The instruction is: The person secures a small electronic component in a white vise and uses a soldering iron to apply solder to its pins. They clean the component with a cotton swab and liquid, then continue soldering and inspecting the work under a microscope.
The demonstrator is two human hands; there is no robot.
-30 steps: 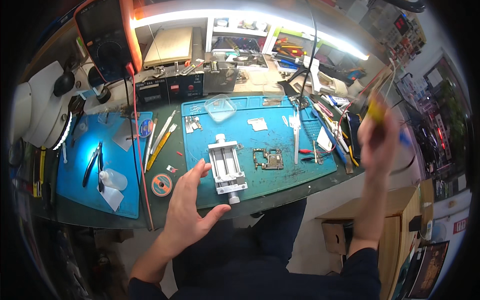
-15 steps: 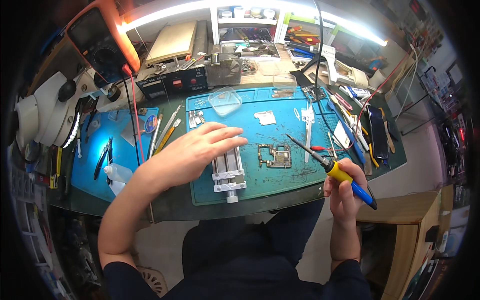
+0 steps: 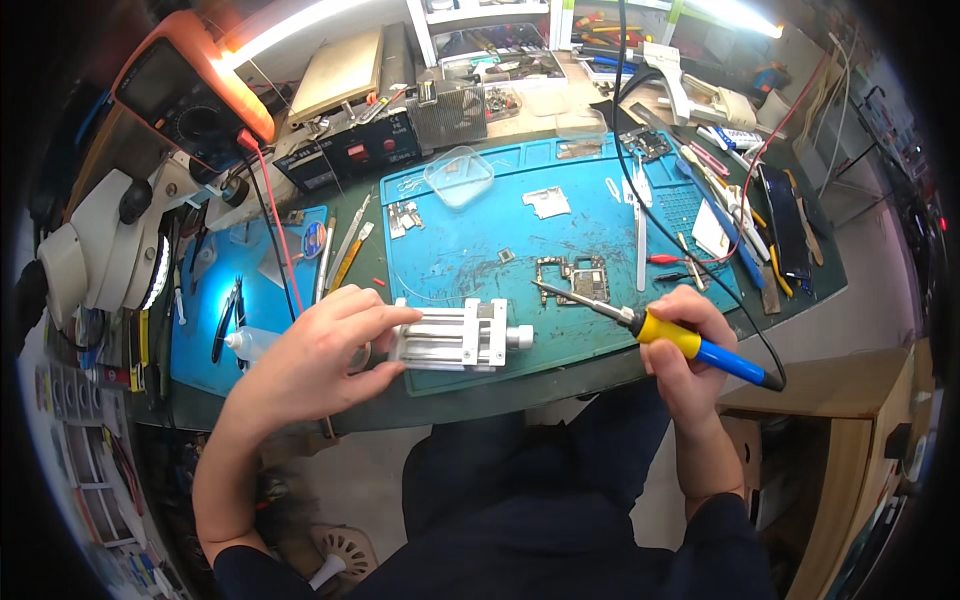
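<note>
My left hand (image 3: 325, 352) pinches the left end of a silver metal board clamp (image 3: 450, 335) between thumb and fingers. The clamp lies sideways near the front edge of the blue mat (image 3: 430, 265), its round knob pointing right. In my right hand (image 3: 690, 350) is a soldering iron (image 3: 710, 357) with a yellow and blue handle, held by thumb and fingers. Its tip points left, over or just beside a phone circuit board (image 3: 588, 284) on the mat; whether they touch I cannot tell. A small square chip (image 3: 506, 255) lies left of that board.
Beyond lie a metal shield piece (image 3: 546, 203), a clear plastic box (image 3: 460, 178) and tweezers (image 3: 641, 245). An orange multimeter (image 3: 195, 95) stands back left, its leads hanging down. The iron's black cable (image 3: 655, 215) arches over the mat. A white bottle (image 3: 252, 344) sits behind my left forearm.
The board clamp has turned from lengthwise to sideways, and my left hand has gone from over its far end to its left end. The iron lies flatter, its tip nearer the circuit board.
</note>
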